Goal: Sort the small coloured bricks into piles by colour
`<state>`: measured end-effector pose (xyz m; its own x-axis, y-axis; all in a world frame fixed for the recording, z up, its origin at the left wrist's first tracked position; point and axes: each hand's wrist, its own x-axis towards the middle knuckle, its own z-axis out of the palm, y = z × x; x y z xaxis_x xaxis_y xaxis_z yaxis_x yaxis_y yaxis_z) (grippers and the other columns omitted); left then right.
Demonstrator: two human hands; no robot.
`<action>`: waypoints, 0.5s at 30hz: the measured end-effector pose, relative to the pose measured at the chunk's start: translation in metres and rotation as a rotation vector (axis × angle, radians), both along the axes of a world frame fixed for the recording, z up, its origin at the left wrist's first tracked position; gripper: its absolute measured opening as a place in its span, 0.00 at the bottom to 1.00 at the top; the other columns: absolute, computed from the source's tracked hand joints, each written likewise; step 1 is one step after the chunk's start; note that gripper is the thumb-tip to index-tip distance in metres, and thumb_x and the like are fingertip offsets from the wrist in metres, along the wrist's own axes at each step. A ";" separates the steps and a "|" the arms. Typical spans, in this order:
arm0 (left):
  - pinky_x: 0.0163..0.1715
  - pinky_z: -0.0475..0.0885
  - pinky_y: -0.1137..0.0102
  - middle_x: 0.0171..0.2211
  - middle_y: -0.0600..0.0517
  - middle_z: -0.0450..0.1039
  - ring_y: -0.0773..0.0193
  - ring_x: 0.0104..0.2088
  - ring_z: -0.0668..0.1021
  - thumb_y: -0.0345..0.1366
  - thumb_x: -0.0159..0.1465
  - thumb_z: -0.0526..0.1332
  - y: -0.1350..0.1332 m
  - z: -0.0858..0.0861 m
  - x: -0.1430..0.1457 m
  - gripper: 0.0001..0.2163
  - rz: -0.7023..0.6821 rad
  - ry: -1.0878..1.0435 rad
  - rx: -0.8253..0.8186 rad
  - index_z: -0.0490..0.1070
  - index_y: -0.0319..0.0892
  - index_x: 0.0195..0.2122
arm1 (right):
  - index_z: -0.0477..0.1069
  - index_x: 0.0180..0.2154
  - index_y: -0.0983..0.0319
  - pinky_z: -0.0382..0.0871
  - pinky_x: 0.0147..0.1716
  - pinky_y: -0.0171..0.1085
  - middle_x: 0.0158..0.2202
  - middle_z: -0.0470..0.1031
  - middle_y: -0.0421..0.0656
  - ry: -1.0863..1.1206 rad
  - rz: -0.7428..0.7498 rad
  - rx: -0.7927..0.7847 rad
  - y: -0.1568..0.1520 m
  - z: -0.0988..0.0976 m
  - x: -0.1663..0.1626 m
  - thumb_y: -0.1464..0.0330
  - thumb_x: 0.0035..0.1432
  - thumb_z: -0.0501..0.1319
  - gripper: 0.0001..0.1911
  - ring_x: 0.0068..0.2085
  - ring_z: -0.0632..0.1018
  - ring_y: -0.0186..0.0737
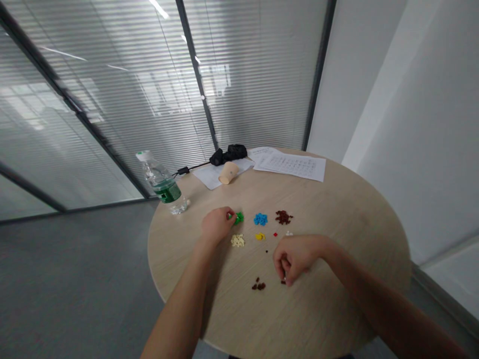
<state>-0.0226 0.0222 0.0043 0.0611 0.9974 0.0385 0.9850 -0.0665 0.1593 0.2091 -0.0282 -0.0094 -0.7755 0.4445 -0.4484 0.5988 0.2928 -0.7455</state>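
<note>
Small coloured pieces lie sorted in heaps on a round wooden table (337, 209): green (238, 217), blue (260, 219), dark red (283, 217), cream (237, 241) and yellow (260, 236). My left hand (217, 224) rests at the green heap, fingers pinched on a green piece. My right hand (295, 257) is curled with fingers closed near the table's front; what it holds is too small to name. A few dark brown pieces (258, 285) lie just left of it. A single red piece (275, 234) and a white one (288, 233) lie between the heaps.
A water bottle (161, 183) leans at the table's left rim. At the back lie a tipped paper cup (228, 172), a black bundle (229, 153) with a cable, and printed sheets (292, 164). Glass walls with blinds stand behind; grey floor lies to the left.
</note>
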 end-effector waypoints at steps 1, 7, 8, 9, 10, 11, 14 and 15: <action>0.29 0.63 0.72 0.36 0.47 0.77 0.61 0.35 0.76 0.42 0.61 0.54 0.000 0.000 0.001 0.13 -0.006 -0.007 0.005 0.75 0.44 0.39 | 0.76 0.29 0.63 0.56 0.18 0.26 0.19 0.70 0.34 0.001 0.002 0.003 0.000 0.000 -0.001 0.69 0.42 0.66 0.08 0.17 0.65 0.25; 0.26 0.60 0.73 0.29 0.49 0.74 0.65 0.28 0.72 0.40 0.60 0.55 -0.001 -0.004 0.001 0.12 -0.174 -0.164 0.012 0.75 0.41 0.36 | 0.76 0.28 0.64 0.62 0.23 0.27 0.23 0.74 0.39 0.155 -0.114 0.192 0.008 0.003 0.003 0.70 0.47 0.63 0.05 0.24 0.71 0.29; 0.26 0.60 0.73 0.28 0.51 0.73 0.66 0.27 0.71 0.40 0.60 0.55 -0.001 -0.004 0.002 0.11 -0.260 -0.238 -0.022 0.75 0.40 0.35 | 0.76 0.29 0.64 0.63 0.24 0.28 0.24 0.75 0.39 0.197 -0.190 0.265 0.012 0.003 0.007 0.70 0.47 0.63 0.05 0.25 0.72 0.30; 0.26 0.60 0.74 0.26 0.52 0.72 0.68 0.26 0.70 0.39 0.61 0.55 -0.002 -0.005 0.002 0.11 -0.353 -0.319 -0.069 0.74 0.40 0.35 | 0.76 0.29 0.64 0.64 0.26 0.29 0.25 0.76 0.40 0.235 -0.276 0.326 0.017 0.003 0.011 0.70 0.48 0.62 0.05 0.26 0.73 0.31; 0.26 0.60 0.75 0.25 0.53 0.71 0.69 0.25 0.69 0.39 0.60 0.56 -0.003 -0.006 0.004 0.11 -0.445 -0.395 -0.129 0.74 0.39 0.35 | 0.75 0.30 0.63 0.65 0.27 0.30 0.27 0.76 0.41 0.272 -0.367 0.373 0.022 0.003 0.016 0.69 0.50 0.61 0.06 0.27 0.74 0.32; 0.25 0.60 0.76 0.24 0.54 0.69 0.70 0.24 0.67 0.38 0.60 0.56 -0.005 -0.006 0.006 0.10 -0.528 -0.461 -0.195 0.74 0.39 0.34 | 0.75 0.31 0.63 0.66 0.28 0.31 0.27 0.77 0.41 0.302 -0.461 0.431 0.027 0.001 0.021 0.68 0.51 0.61 0.07 0.28 0.75 0.33; 0.24 0.59 0.77 0.22 0.56 0.66 0.73 0.23 0.65 0.36 0.58 0.59 -0.013 -0.008 0.017 0.07 -0.700 -0.579 -0.388 0.74 0.38 0.33 | 0.75 0.31 0.63 0.68 0.31 0.32 0.28 0.77 0.43 0.306 -0.673 0.618 0.042 -0.005 0.037 0.69 0.52 0.60 0.06 0.30 0.76 0.35; 0.23 0.58 0.78 0.23 0.56 0.66 0.73 0.23 0.65 0.35 0.57 0.60 -0.016 -0.008 0.021 0.07 -0.744 -0.599 -0.440 0.74 0.37 0.33 | 0.75 0.31 0.63 0.68 0.32 0.33 0.28 0.78 0.43 0.286 -0.710 0.668 0.045 -0.007 0.040 0.69 0.52 0.60 0.06 0.30 0.76 0.35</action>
<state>-0.0020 0.0059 -0.0039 0.7550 0.6494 -0.0912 0.4715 -0.4409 0.7638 0.2496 0.0167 -0.0165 -0.2736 0.9361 0.2213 0.6216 0.3476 -0.7020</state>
